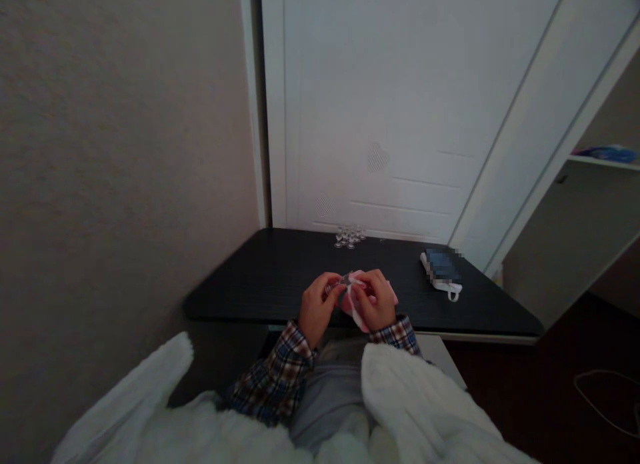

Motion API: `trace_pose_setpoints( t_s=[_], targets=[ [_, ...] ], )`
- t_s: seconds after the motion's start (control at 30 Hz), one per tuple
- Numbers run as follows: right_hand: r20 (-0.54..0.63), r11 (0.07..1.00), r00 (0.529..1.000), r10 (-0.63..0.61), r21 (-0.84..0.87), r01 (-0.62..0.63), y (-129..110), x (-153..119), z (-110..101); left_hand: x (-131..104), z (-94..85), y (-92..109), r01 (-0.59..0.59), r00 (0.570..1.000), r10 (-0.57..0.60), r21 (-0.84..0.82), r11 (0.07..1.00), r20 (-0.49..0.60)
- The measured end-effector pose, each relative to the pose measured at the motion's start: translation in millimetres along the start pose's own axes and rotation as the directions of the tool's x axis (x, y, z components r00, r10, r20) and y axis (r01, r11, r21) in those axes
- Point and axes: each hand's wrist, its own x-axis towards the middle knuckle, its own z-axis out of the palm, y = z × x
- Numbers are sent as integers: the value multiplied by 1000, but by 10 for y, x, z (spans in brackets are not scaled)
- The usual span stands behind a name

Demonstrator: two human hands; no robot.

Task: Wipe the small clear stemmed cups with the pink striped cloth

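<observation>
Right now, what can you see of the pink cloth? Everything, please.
The pink cloth is small, soft-looking and pale pink, with a whiter strip running down its middle. It is bunched and creased, not spread flat. One part hangs down between the hands; another sticks out past the right hand, whose fingers grip it. The left hand has its fingertips against its other side. It appears near the front edge of the dark table. Weave is too small to tell.

Brown, navy and white plaid long sleeves (283, 374), cuffs at wrists. White fluffy garment (415, 391) with loose, rounded flaps. Plain grey cloth (323, 387) over lap. Left hand (317, 307), right hand (379, 301) bare.
</observation>
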Motion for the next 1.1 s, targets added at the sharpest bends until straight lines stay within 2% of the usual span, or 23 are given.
trace_pose_setpoints(
  t_s=[0.17, 0.37, 0.57, 0.8, 0.97, 1.1],
  targets=[
    [-10, 999, 1000, -1, -34, 0, 2, -2, 1, 4, -5, -2, -14, 1000, 14, 9, 1000, 10],
    [-17, 998, 1000, 15, -68, -16, 27, -7, 2, 21, -4, -4, -83, 995, 88, 101, 991, -44],
    [-14, 996, 1000, 21, -81, -22, 32, -16, 7, 13, -5, 32, -79, 995, 85, 113, 990, -44],
    [-35, 997, 999, 27, -70, -30, 32, -29, 16, 12, 7, 40, -64, 998, 62, 142, 988, 21],
    [-16, 999, 1000, 26, -31, -26, 13, -18, 5, 8, 5, 32, -49, 999, 49, 133, 990, 4],
    [-4, 1000, 1000, -22, 3, 22, 3, -12, -15, 3, -4, 33, -38, 999, 40, 124, 992, -16]
  ],
)
